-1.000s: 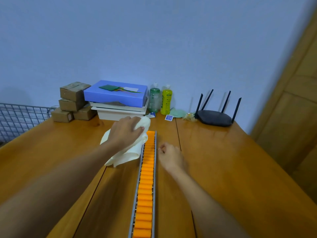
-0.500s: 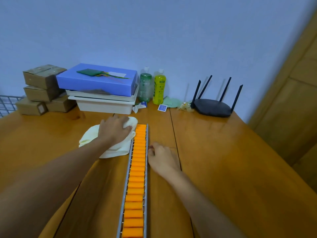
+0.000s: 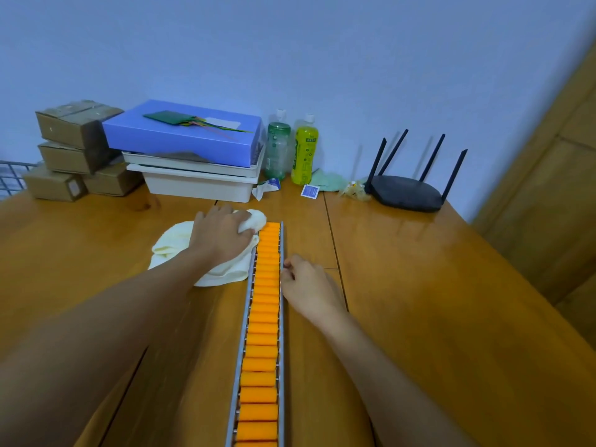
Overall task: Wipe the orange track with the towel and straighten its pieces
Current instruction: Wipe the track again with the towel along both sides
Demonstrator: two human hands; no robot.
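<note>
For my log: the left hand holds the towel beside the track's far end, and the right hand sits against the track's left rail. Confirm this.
One thing is wrong. The head view shows the right hand against the right rail of the track, not the left one. The rest stands: the left hand holds the towel beside the track's far end.

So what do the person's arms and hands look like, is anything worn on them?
Nothing worn that shows. The left arm and right arm are bare up to the picture's edge, no sleeve in view. The left hand and right hand carry no glove, and no watch, band or ring is visible, though some fingers are partly hidden.
</note>
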